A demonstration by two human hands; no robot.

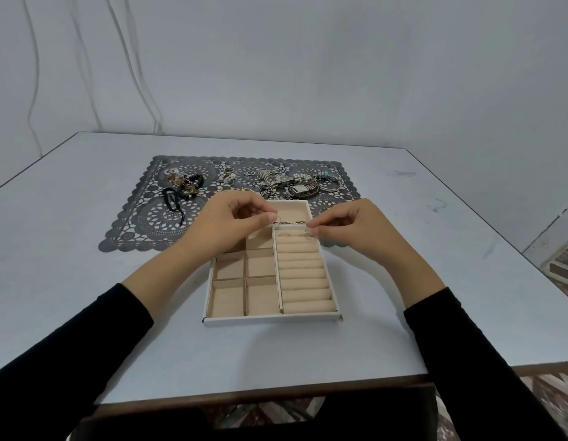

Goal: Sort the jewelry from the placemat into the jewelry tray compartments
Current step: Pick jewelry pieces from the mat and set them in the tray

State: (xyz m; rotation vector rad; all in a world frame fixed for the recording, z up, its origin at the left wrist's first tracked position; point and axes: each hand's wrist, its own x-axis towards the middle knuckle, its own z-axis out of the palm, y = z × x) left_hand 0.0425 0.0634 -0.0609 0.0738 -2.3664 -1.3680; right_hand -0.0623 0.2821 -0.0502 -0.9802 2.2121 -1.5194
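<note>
Black sleeves come in from the bottom corners, left sleeve (69, 361) and right sleeve (483, 361), so this is basically looking down over someone's forearms at a pale blue table (435, 281).

Both hands are up over the far end of the jewelry tray (270, 320). Left hand (232, 224) has thumb and forefinger pinched on one end of a thin chain (290, 222), and right hand (349, 227) pinches the other end the same way, other fingers curled in. It's stretched pretty much straight between them, hanging just above the divider between the long far compartment (292, 211) and the ring rolls (303, 275). There's a little wire loop at each pinch, but honestly it's too small to tell what kind of piece it is.

Tray itself is white outside, beige inside, sitting in the middle of the table with its far end overlapping the near edge of the placemat (155, 227). Ring rolls run down the right side, square compartments (244, 281) on the left, nothing I can make out in the squares.

That placemat is a dark grey lacy thing lying toward the far edge of the table. Left pile (184, 183) on it is mostly black and gold bits, with a black cord (173, 198) trailing toward the near edge. Right pile (295, 186) is silvery stuff along the mat's far side, including a watch (300, 189).
</note>
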